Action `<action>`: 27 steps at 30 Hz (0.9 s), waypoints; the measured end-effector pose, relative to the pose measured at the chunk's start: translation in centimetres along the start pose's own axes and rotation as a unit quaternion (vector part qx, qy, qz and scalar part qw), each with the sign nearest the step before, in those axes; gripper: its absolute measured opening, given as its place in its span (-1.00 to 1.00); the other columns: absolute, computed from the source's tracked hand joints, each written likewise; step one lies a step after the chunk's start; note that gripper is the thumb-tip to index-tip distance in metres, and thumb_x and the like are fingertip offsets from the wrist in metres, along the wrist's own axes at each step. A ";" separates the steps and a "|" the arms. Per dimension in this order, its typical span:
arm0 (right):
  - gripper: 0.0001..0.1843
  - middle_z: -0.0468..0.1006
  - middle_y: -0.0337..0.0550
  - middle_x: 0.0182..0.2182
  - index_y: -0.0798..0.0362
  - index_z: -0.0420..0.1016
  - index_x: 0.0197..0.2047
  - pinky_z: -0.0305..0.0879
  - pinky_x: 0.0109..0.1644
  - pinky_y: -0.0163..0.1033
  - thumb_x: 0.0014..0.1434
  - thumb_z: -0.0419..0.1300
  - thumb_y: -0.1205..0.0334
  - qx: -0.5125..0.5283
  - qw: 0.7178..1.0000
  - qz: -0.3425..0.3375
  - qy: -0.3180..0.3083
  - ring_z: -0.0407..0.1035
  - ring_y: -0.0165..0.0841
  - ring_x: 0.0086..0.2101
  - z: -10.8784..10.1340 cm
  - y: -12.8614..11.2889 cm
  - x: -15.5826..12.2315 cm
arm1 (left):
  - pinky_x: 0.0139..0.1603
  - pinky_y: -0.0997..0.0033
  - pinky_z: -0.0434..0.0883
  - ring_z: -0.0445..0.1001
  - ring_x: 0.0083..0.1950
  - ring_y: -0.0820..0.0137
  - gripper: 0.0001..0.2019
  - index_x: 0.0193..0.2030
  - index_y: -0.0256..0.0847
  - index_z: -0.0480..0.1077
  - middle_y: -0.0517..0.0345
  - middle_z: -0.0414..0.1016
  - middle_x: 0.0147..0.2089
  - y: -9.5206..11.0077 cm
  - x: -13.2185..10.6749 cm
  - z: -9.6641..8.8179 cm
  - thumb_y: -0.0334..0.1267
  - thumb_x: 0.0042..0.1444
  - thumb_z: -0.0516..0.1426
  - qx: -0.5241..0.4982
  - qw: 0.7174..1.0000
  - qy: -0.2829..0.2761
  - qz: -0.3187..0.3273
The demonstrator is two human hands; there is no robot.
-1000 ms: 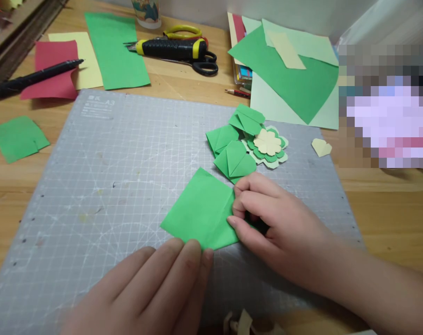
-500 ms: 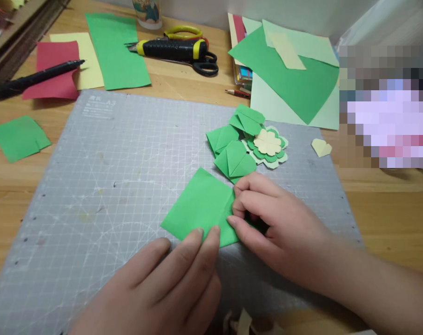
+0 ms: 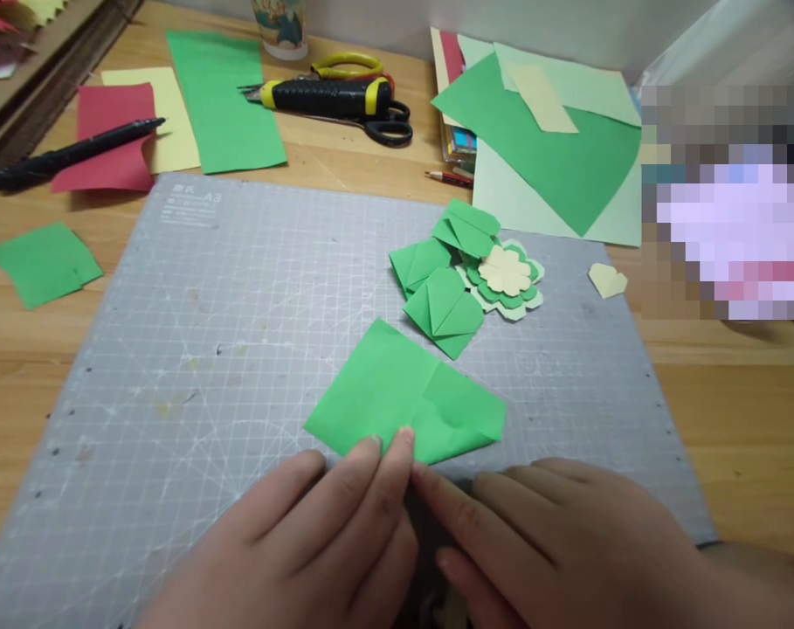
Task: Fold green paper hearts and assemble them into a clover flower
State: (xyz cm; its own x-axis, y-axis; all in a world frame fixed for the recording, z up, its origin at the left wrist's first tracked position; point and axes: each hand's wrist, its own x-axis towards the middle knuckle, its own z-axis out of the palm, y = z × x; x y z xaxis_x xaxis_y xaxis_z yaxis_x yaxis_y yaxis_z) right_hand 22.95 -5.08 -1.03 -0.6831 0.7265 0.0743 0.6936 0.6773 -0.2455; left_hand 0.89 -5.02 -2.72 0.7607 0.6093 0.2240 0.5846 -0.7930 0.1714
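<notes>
A partly folded sheet of green paper (image 3: 376, 389) lies on the grey cutting mat (image 3: 174, 288), its right part creased and narrowed to a blunt end. Fingertips of my left hand (image 3: 305, 533) press flat on its near edge. My right hand (image 3: 560, 533) is close beside, index finger stretched to that same edge near the left fingertips, thumb apart below and the other fingers bent. It holds nothing that I can see. Just beyond the sheet sit several folded green paper pieces (image 3: 444, 306), touching a layered paper flower (image 3: 505, 269) in cream and green.
A small cream paper heart (image 3: 608, 280) lies near the mat's right edge. Behind the mat are a utility knife (image 3: 327, 96), scissors (image 3: 390, 127), a pencil (image 3: 449, 178) and stacked paper sheets (image 3: 560, 175). Leftward lie a black pen (image 3: 75, 155), red paper (image 3: 118, 109) and a green square (image 3: 43, 262).
My right hand has let go of the sheet's right end and moved down toward me, to the near edge. That folded end now shows. My left hand stays in place.
</notes>
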 end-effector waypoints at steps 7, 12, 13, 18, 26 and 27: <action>-0.62 0.56 -0.29 -0.56 0.07 0.49 -0.02 0.16 -0.65 -0.13 0.38 -0.13 0.20 -0.025 0.999 -0.010 -0.021 0.43 -0.32 -0.64 0.3 -0.4 0.0 | 0.04 0.24 0.19 0.28 0.21 0.33 -0.69 -0.02 -0.20 0.39 0.13 0.43 0.23 -0.1 0.0 0.0 -0.39 0.36 -0.16 -0.008 1.000 0.001 0.008; -0.67 0.55 -0.24 -0.59 0.10 0.49 -0.01 0.14 -0.64 -0.17 0.32 -0.06 0.28 -0.064 0.996 0.010 -0.053 0.42 -0.34 -0.68 -0.9 0.2 -1.0 | 0.04 0.24 0.18 0.29 0.20 0.33 -0.69 -0.05 -0.19 0.40 0.10 0.43 0.23 -0.3 0.0 0.1 -0.37 0.37 -0.16 -0.006 1.000 0.014 0.014; -0.67 0.55 -0.23 -0.60 0.10 0.50 -0.03 0.13 -0.65 -0.18 0.31 -0.04 0.29 -0.067 0.996 0.015 -0.061 0.42 -0.34 -0.68 -1.3 0.4 -1.2 | 0.04 0.24 0.18 0.29 0.19 0.33 -0.68 -0.06 -0.18 0.41 0.10 0.43 0.23 -0.3 0.1 0.1 -0.37 0.37 -0.16 -0.003 1.000 0.013 0.013; -0.69 0.47 -0.26 -0.68 0.11 0.55 -0.18 -0.02 -0.73 -0.11 0.23 -0.02 0.33 -0.110 0.991 0.044 -0.056 0.35 -0.31 -0.77 -2.5 1.4 -1.6 | 0.04 0.24 0.18 0.31 0.16 0.35 -0.64 -0.10 -0.15 0.45 0.15 0.43 0.23 -0.4 0.3 -0.2 -0.34 0.39 -0.18 -0.001 1.000 0.001 0.013; -0.68 0.49 -0.21 -0.67 0.10 0.56 -0.34 0.12 -0.69 -0.15 0.20 -0.03 0.39 -0.106 0.992 0.057 -0.038 0.40 -0.30 -0.72 -2.9 1.1 -0.8 | 0.06 0.20 0.15 0.31 0.11 0.32 -0.63 0.16 -0.11 0.40 0.32 0.51 0.13 0.5 1.0 -0.2 -0.24 0.38 -0.13 0.030 0.999 -0.027 -0.003; -0.69 0.49 -0.21 -0.67 0.10 0.56 -0.35 0.12 -0.69 -0.15 0.20 -0.02 0.39 -0.104 0.992 0.058 -0.037 0.40 -0.30 -0.72 -2.9 1.0 -0.7 | 0.07 0.19 0.14 0.30 0.11 0.31 -0.63 0.15 -0.11 0.41 0.31 0.52 0.12 0.6 1.0 -0.2 -0.24 0.38 -0.13 0.033 0.999 -0.023 -0.005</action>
State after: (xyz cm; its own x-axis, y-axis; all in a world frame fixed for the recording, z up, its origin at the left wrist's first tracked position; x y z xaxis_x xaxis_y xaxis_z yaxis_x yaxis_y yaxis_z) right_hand 24.83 -4.58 1.50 -0.6060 0.7953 -0.0164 0.7951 0.6050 -0.0419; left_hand 1.97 -4.89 -2.24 0.7658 0.6182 0.1772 0.6090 -0.7856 0.1090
